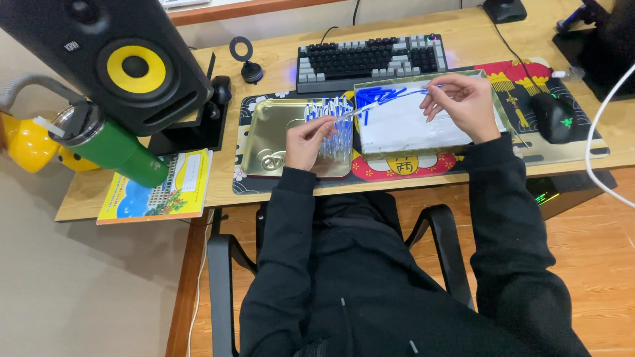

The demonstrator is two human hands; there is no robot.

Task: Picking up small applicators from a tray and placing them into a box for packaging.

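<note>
Head view shows the left hand pinching a clear pen barrel above the gold tin, its long axis running up and rightward toward the right hand, which pinches a thin blue refill over the tray.

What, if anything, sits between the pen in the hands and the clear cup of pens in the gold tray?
Nothing visible does. The left hand holds the pen right beside the cup in the gold tray; the right hand is over the white tray.
</note>
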